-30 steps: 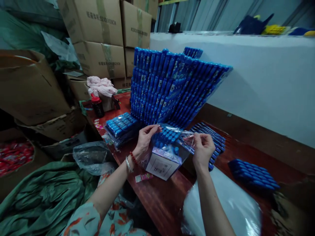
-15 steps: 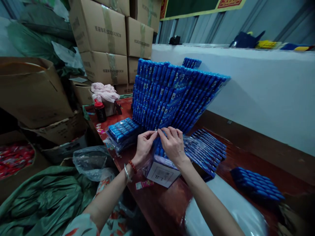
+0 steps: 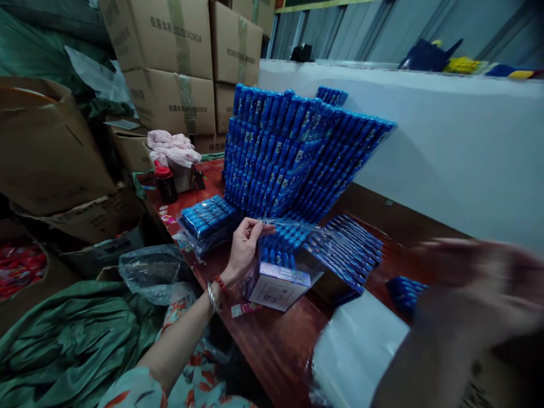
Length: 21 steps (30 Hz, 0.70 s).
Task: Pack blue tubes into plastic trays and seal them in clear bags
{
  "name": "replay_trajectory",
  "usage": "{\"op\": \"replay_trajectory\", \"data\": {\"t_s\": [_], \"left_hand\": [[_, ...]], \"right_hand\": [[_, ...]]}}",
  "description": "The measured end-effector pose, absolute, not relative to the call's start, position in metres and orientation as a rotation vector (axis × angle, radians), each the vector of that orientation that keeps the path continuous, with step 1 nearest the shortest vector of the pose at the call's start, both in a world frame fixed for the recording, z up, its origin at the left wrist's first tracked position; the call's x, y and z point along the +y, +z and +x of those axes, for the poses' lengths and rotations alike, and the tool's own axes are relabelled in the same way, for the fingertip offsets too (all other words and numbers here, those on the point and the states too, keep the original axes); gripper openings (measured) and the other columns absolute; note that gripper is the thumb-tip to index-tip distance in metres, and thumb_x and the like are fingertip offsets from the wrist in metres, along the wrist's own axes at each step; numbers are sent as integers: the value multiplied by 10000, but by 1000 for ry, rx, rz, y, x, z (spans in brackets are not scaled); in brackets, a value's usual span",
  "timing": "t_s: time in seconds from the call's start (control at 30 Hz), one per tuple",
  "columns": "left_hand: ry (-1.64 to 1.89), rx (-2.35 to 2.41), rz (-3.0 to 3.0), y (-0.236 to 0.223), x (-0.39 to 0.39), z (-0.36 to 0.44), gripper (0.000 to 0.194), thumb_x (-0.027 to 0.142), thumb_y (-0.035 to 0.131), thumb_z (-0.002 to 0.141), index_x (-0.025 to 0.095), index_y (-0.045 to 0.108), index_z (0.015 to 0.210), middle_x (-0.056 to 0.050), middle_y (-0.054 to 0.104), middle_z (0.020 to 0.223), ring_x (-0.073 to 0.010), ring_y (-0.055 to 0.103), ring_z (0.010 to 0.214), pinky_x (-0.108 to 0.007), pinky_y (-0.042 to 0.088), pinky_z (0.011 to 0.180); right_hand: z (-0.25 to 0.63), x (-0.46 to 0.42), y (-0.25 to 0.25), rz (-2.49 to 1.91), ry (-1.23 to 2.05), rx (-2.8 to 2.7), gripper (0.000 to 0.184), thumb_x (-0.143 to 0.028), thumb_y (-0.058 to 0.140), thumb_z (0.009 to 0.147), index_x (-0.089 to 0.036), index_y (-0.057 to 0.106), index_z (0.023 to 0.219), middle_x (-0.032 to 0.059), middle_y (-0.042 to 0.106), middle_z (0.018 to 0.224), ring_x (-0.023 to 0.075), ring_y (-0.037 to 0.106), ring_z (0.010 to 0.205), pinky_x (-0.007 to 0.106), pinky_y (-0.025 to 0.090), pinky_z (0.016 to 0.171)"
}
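Observation:
My left hand [image 3: 243, 248] pinches the edge of a clear plastic bag [image 3: 289, 221] above a small purple-and-white box [image 3: 277, 290]. Blue bottle-shaped packs [image 3: 277, 256] stand inside the box. Smeared by motion, my right hand [image 3: 484, 277] is at the far right, away from the bag, and its fingers cannot be made out. Just right of the box lies a slanted row of flat blue packs [image 3: 346, 249]. Behind it rises a tall stack of blue packs [image 3: 272, 147].
A wrapped blue bundle [image 3: 208, 215] and a red-capped bottle [image 3: 165, 182] are on the left of the red table [image 3: 293, 340]. White plastic sheets [image 3: 361, 345] lie at the front right. Cardboard cartons [image 3: 174, 45] are piled behind; a white wall [image 3: 437, 147] stands at the back right.
My right hand has left the bag and swung far to the right. My left hand stays at the bag's edge. The view has shifted slightly, and the box's contents now show.

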<state>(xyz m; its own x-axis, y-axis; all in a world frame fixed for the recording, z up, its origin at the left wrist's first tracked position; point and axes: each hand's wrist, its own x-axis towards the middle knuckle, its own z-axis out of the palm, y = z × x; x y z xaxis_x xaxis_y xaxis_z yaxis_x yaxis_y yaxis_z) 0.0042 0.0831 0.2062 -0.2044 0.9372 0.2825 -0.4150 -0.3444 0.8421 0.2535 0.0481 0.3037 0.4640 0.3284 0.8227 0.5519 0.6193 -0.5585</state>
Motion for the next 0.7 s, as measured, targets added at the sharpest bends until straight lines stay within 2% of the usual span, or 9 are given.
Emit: {"op": "replay_trajectory", "data": {"t_s": [0.07, 0.17, 0.3, 0.4, 0.53, 0.6, 0.7], "left_hand": [[1752, 786, 1028, 209, 79, 9, 215, 371, 608, 813, 162, 562, 788, -54, 709, 845, -186, 682, 819, -335, 511, 826], [1786, 816, 1038, 210, 74, 14, 199, 361, 604, 815, 163, 600, 794, -45, 702, 867, -174, 667, 840, -304, 496, 824], [1807, 953, 1156, 209, 72, 11, 179, 338, 611, 804, 161, 637, 782, -12, 664, 767, -131, 607, 734, -221, 459, 716], [1799, 1042, 1289, 211, 71, 3, 181, 331, 595, 809, 168, 651, 752, 5, 634, 707, -116, 557, 671, -201, 427, 657], [1736, 1081, 1463, 215, 66, -3, 176, 319, 596, 810, 175, 665, 737, 3, 633, 690, -116, 552, 644, -201, 423, 633], [1709, 1067, 1434, 216, 64, -3, 182, 326, 591, 818, 172, 659, 748, -11, 657, 718, -135, 600, 690, -219, 453, 676], [1754, 1004, 1240, 216, 64, -2, 205, 352, 588, 824, 161, 624, 760, -37, 687, 783, -179, 659, 786, -292, 494, 780]], "right_hand": [[214, 32, 282, -1009, -257, -1532, 135, -257, 574, 842, -283, 644, 956, 29, 660, 854, 200, 619, 751, 402, 496, 710], [162, 41, 254, -927, -413, -1918, 241, -199, 573, 845, -248, 629, 1074, 55, 669, 994, 213, 578, 941, 396, 456, 852], [132, 72, 243, -907, -593, -2106, 269, -193, 518, 883, -203, 606, 1137, 86, 649, 1082, 227, 518, 1033, 385, 386, 877], [122, 83, 243, -822, -644, -2163, 189, -170, 495, 892, -179, 636, 1017, 65, 678, 958, 209, 536, 985, 366, 362, 856], [118, 98, 249, -798, -542, -2051, 150, -163, 500, 873, -171, 643, 829, 38, 679, 788, 194, 566, 871, 339, 387, 783], [131, 111, 262, -859, -439, -1877, 174, -186, 487, 873, -167, 649, 812, 49, 675, 781, 196, 573, 842, 333, 413, 758], [166, 122, 292, -961, -255, -1428, 238, -266, 442, 904, -164, 657, 904, 57, 667, 842, 179, 589, 779, 323, 447, 710]]}}
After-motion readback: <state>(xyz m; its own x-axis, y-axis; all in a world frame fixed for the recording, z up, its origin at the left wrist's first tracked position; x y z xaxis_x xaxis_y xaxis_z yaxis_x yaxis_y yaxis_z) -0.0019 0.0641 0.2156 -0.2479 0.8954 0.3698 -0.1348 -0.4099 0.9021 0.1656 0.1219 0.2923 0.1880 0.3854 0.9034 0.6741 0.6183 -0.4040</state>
